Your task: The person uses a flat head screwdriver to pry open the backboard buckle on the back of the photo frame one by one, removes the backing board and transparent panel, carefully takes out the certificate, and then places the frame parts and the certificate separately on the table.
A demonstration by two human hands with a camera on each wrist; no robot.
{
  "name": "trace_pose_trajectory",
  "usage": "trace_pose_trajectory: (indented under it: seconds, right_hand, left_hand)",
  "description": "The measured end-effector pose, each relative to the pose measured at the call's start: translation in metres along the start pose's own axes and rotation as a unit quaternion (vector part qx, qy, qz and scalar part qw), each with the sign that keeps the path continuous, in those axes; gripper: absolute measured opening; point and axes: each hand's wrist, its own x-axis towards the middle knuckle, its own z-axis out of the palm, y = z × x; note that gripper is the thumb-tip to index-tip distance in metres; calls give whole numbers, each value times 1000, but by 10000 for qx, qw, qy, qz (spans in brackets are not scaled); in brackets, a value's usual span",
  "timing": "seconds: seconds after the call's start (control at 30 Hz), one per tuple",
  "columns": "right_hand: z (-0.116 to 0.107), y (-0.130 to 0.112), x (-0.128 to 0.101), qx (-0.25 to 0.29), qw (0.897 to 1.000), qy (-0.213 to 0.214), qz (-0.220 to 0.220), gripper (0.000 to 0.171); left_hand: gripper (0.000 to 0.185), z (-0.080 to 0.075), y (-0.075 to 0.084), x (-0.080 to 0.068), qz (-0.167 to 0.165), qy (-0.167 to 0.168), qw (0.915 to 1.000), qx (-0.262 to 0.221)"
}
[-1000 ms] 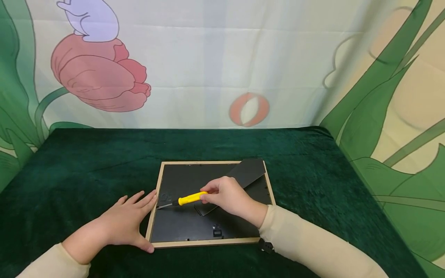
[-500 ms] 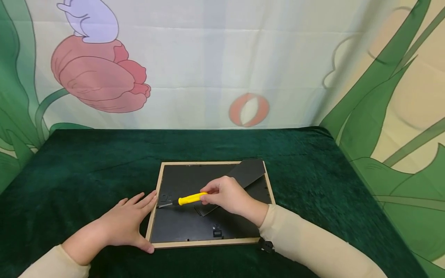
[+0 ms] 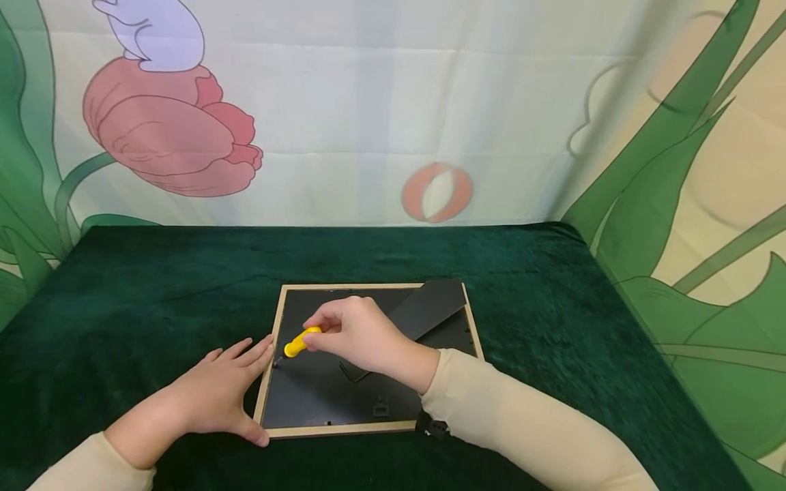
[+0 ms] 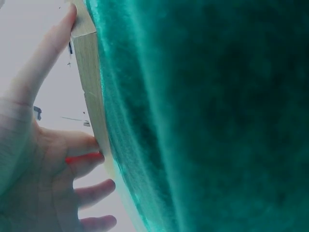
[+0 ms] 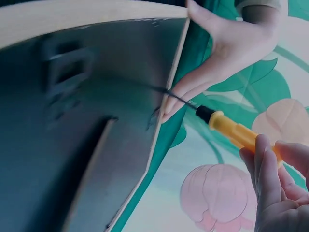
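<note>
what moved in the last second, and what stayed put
The right hand swung the yellow screwdriver left and steeper, its tip now near the picture frame's left edge. The left hand stayed flat against that edge; frame and its stand unmoved.

Head view: from above and behind, facing forward and down over the whole picture frame [image 3: 368,361]. Left wrist view: very close along the frame's wooden edge. Right wrist view: close across its dark back; all three share that left edge.
</note>
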Motion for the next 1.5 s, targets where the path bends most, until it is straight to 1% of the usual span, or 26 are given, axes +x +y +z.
trace_pose_trajectory:
  seconds: [0.07,0.17,0.3,0.47,0.63,0.8,0.87,0.93,1.1,1.2,1.3,1.4,1.5]
  right_hand:
    - [3,-6,2,-79,9999,-11,-109,16]
    - [6,-13,6,-343,9990,3,-300,13]
    - [11,-21,11,-641,9969,24,-459,10]
    - [17,-32,20,-858,9957,27,-351,8]
    - [24,-42,24,-1099,9934,-9,-314,6]
    - [26,-42,25,-1043,9939,81,-360,5]
    - [24,-38,25,-937,9948,92,-400,5]
    - [19,-32,24,-706,9968,41,-377,5]
    - [2,-12,20,-128,9996,-192,-163,9]
    - [-8,2,15,198,9996,-221,11,11]
    - [-18,19,11,678,9970,-175,326,13]
    - [-26,36,7,1110,9915,-129,671,18]
    - [-31,48,3,1382,9862,-85,905,26]
  left_hand:
    - [121,-1,0,0,20,25,10000,-51]
    - [119,-2,0,0,57,34,9999,-118]
    - [119,-2,-1,-1,88,41,9999,-106]
    - [117,-1,-1,0,123,85,9999,-20]
    - [111,0,-1,-1,100,168,9998,-53]
    - [110,-1,-2,-2,64,169,9998,-40]
    - [112,-1,-2,-2,55,159,9999,-25]
    - [115,-1,-2,-2,73,149,9999,-43]
    - [121,2,0,-1,54,40,9998,-175]
    - [122,3,0,0,5,6,9999,-152]
    - [123,2,1,1,-6,24,10000,-81]
    - [123,1,2,0,-24,7,10000,-28]
    - [124,1,1,-1,-67,1,10000,32]
